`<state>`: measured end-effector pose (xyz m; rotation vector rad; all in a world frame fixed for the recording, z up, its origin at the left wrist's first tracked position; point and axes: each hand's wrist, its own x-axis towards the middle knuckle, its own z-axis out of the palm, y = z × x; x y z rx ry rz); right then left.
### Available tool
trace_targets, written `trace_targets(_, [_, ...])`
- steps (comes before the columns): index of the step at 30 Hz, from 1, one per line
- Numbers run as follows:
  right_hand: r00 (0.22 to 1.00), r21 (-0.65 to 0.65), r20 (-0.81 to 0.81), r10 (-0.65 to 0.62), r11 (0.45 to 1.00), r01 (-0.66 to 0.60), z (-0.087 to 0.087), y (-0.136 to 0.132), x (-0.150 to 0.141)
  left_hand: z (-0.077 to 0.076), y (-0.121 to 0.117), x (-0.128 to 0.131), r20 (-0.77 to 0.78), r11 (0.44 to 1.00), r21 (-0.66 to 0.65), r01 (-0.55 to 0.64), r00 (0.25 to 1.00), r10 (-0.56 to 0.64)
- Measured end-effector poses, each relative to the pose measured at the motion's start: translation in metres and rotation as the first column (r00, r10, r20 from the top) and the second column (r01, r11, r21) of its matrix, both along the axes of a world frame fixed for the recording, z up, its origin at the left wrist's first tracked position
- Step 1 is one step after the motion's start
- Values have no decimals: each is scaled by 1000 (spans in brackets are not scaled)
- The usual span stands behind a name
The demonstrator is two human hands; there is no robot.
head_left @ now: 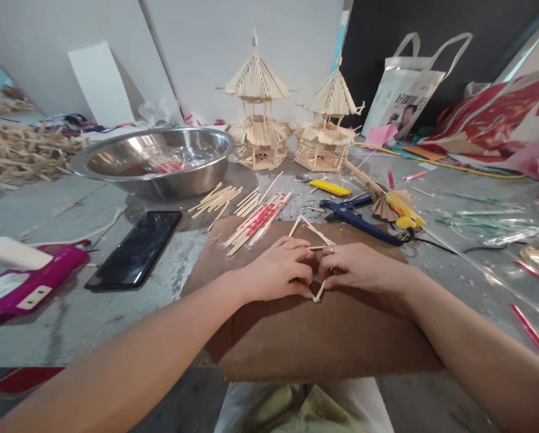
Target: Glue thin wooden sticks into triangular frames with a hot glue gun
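My left hand (281, 267) and my right hand (353, 267) meet over a brown cardboard sheet (323, 349). Between them is a small angular frame of thin wooden sticks (320, 292), with one corner pointing toward me and another away. Fingers of both hands are bent and pinch the frame's sides; the part under them is hidden. A ring sits on a right finger. Just beyond my left hand lie wooden sticks in a red-printed clear wrapper (260, 222). Loose sticks (222, 199) are spread behind the wrapper.
Two stick-built pagodas (255, 129) stand at the back, beside a steel basin (161, 180). Blue pliers (360, 222), a yellow utility knife (328, 187) and a glue gun (405, 210) lie right of centre. At left are a phone (136, 249) and a magenta power strip (39, 282).
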<state>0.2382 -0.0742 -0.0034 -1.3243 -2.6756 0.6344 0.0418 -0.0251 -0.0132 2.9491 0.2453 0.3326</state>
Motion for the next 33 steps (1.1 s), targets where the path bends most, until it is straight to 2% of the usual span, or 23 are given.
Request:
trace_targets(17, [1000,29,-10,-21,999,21,-4,1,0,-4,4,2,38,986,-166,37,999,-31])
trace_targets(33, [1000,28,-18,-23,999,24,-4,0,-1,-6,5,2,44,973,-228,44,998,-35])
